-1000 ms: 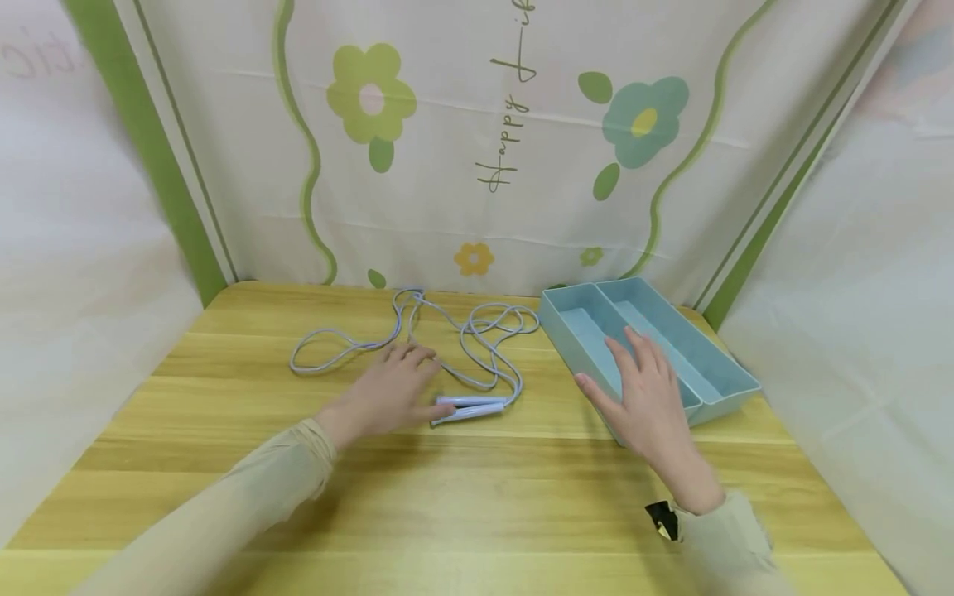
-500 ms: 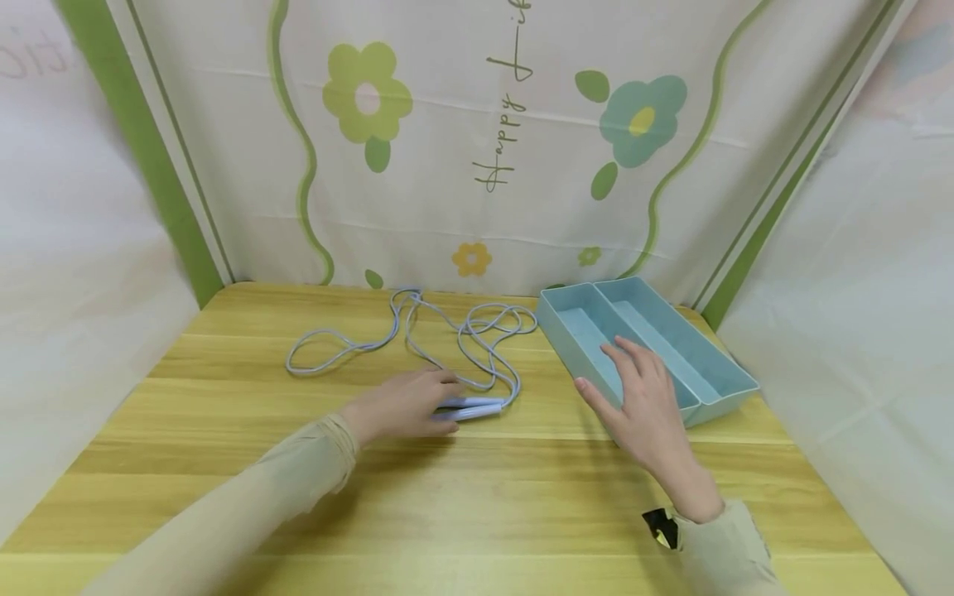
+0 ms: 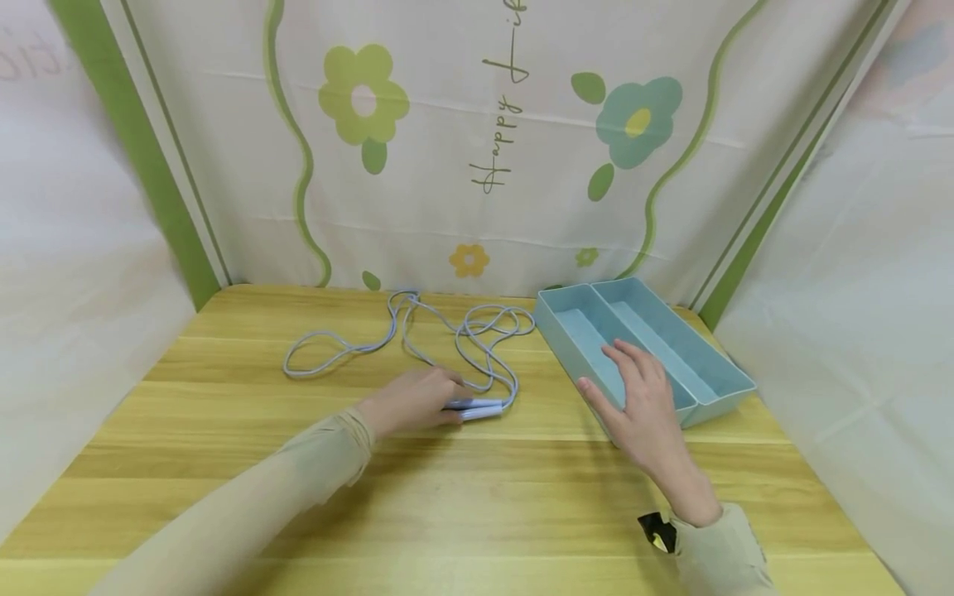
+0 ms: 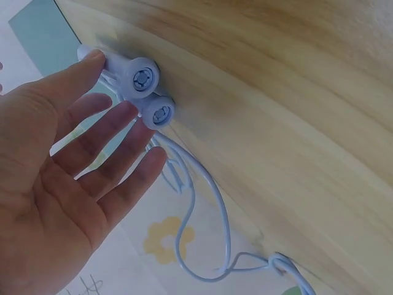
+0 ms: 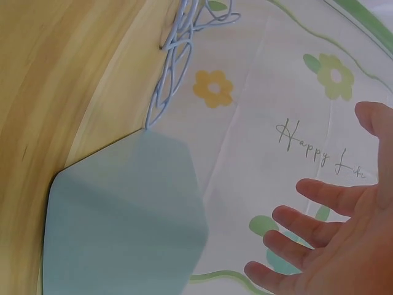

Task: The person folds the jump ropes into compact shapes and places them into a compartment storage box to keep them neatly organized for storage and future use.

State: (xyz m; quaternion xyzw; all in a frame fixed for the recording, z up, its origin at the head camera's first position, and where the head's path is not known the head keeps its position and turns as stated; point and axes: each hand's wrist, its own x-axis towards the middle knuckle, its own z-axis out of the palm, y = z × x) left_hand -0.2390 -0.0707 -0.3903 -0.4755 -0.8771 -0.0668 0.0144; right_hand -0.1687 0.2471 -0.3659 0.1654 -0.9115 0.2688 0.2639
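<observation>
A light-blue jump rope (image 3: pixel 488 364) lies on the wooden table, its two handles (image 3: pixel 484 410) side by side and its cord in loose loops behind them. My left hand (image 3: pixel 417 401) pinches the handles at their left ends. In the left wrist view, the thumb is on one handle (image 4: pixel 132 75) and fingertips reach the other. My right hand (image 3: pixel 647 418) is held over the near left side of a blue two-compartment box (image 3: pixel 561 335), fingers spread and holding nothing. The right wrist view shows the outer wall of the box (image 5: pixel 123 209) beside that hand.
A floral fabric curtain (image 3: pixel 417 207) hangs along the table's back edge, with further white cloth (image 3: pixel 835 331) at the sides. The wooden tabletop (image 3: pixel 462 513) stretches in front of both hands. A small black item (image 3: pixel 657 531) sits at the right cuff.
My left hand has moved right and down onto the jump rope handles, and its thumb and fingers have closed on them. The right hand has stayed almost still over the box.
</observation>
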